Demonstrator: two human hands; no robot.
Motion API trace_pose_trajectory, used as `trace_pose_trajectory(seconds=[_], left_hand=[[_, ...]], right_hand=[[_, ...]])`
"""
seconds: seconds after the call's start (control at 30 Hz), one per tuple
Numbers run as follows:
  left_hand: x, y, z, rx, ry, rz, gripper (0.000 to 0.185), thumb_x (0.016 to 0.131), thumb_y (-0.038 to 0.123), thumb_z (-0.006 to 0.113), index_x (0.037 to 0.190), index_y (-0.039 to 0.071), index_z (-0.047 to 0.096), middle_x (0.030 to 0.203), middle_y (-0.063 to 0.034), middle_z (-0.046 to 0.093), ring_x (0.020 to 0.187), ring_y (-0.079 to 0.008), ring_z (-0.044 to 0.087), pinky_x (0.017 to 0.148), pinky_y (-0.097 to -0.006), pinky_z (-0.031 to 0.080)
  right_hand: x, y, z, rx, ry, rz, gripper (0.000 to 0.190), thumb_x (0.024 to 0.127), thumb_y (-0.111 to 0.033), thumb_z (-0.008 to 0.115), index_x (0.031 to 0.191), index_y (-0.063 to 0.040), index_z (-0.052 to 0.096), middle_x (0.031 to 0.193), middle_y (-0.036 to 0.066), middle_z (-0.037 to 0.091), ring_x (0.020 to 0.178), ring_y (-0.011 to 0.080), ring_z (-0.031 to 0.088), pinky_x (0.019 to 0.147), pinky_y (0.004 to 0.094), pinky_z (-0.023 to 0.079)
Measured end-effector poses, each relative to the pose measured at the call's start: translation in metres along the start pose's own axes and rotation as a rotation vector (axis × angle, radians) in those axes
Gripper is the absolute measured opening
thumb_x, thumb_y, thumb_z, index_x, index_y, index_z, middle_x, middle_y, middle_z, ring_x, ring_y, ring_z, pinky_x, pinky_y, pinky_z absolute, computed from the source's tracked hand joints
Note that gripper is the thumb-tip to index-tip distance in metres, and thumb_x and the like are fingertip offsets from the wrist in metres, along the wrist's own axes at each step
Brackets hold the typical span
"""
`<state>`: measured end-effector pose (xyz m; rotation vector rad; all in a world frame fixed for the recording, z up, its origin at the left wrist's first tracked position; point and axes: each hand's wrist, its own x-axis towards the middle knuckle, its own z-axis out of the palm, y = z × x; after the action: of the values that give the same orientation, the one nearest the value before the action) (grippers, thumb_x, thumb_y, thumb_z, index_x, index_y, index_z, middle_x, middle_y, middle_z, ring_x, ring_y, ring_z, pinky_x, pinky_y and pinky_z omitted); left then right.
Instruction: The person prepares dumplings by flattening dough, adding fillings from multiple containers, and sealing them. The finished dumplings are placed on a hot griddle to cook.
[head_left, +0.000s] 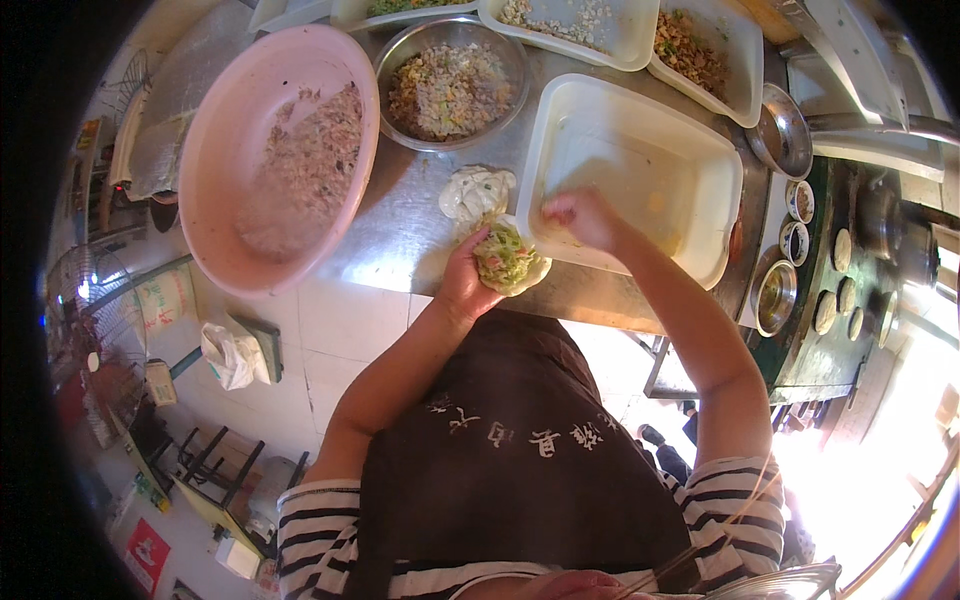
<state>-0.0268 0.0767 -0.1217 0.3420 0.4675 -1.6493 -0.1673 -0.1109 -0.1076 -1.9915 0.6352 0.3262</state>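
Observation:
My left hand (459, 276) cups a round of dough (537, 274) at the front edge of the steel worktop. A mound of shredded green vegetable filling (504, 256) with pinkish bits lies on that dough. My right hand (589, 216) is over the near left part of a white plastic tub (651, 169), its fingers curled downward. Whether those fingertips pinch any filling is too small to tell. Only a thin wet residue shows on the tub's floor. Just beyond my left hand, a soft lump of white dough (476, 192) rests on the worktop.
A large pink basin (232, 120) of minced filling stands at left, overhanging the worktop edge. Behind the dough is a steel bowl (519, 90) of chopped filling. White trays (634, 52) line the back. At right are small bowls (793, 244) and a dark surface with several flat cakes (826, 311).

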Motion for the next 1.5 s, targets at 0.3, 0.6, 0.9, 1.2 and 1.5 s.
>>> trace_pose_trajectory(seconds=[0.3, 0.6, 0.9, 1.2, 1.5], left_hand=[[0.000, -0.004, 0.010, 0.008, 0.000, 0.019, 0.034, 0.097, 0.029, 0.043, 0.117, 0.003, 0.054, 0.113, -0.0128, 0.061, 0.107, -0.0304, 0.058, 0.097, -0.0492, 0.045], [-0.007, -0.010, 0.003, 0.036, -0.016, 0.013, 0.034, 0.096, 0.029, 0.045, 0.118, 0.004, 0.054, 0.116, -0.0123, 0.059, 0.110, -0.0303, 0.056, 0.099, -0.0487, 0.043], [-0.003, -0.019, 0.006, 0.043, -0.061, 0.016, 0.041, 0.096, 0.032, 0.045, 0.125, 0.004, 0.051, 0.122, -0.0125, 0.057, 0.113, -0.0297, 0.054, 0.101, -0.0468, 0.042], [0.002, -0.015, 0.009, -0.041, 0.012, 0.016, 0.037, 0.097, 0.030, 0.042, 0.121, 0.002, 0.051, 0.116, -0.0157, 0.059, 0.109, -0.0329, 0.056, 0.099, -0.0534, 0.042], [0.002, -0.012, 0.003, -0.052, -0.088, -0.027, 0.038, 0.098, 0.030, 0.042, 0.123, 0.003, 0.050, 0.117, -0.0148, 0.058, 0.111, -0.0306, 0.055, 0.100, -0.0490, 0.042]], right_hand=[[0.032, 0.003, -0.010, -0.145, 0.540, 0.033, 0.020, 0.084, 0.004, 0.052, 0.100, 0.000, 0.062, 0.081, 0.015, 0.063, 0.082, 0.0230, 0.061, 0.078, 0.0340, 0.048], [-0.064, 0.028, -0.035, -0.176, 0.324, 0.204, 0.014, 0.086, -0.012, 0.056, 0.080, -0.001, 0.061, 0.069, 0.013, 0.059, 0.066, 0.0181, 0.055, 0.061, 0.0377, 0.045], [-0.029, 0.005, 0.019, -0.105, 0.398, 0.203, 0.011, 0.082, -0.005, 0.053, 0.085, 0.000, 0.062, 0.081, 0.024, 0.061, 0.073, 0.0341, 0.061, 0.068, 0.0428, 0.047], [-0.005, -0.018, 0.012, 0.009, 0.196, 0.146, 0.022, 0.080, 0.006, 0.052, 0.095, 0.000, 0.066, 0.082, 0.013, 0.067, 0.077, 0.0196, 0.062, 0.071, 0.0325, 0.048], [-0.074, -0.103, 0.008, -0.043, 0.423, -0.070, 0.023, 0.084, 0.003, 0.046, 0.095, 0.001, 0.066, 0.095, 0.020, 0.067, 0.088, 0.0319, 0.065, 0.080, 0.0360, 0.050]])
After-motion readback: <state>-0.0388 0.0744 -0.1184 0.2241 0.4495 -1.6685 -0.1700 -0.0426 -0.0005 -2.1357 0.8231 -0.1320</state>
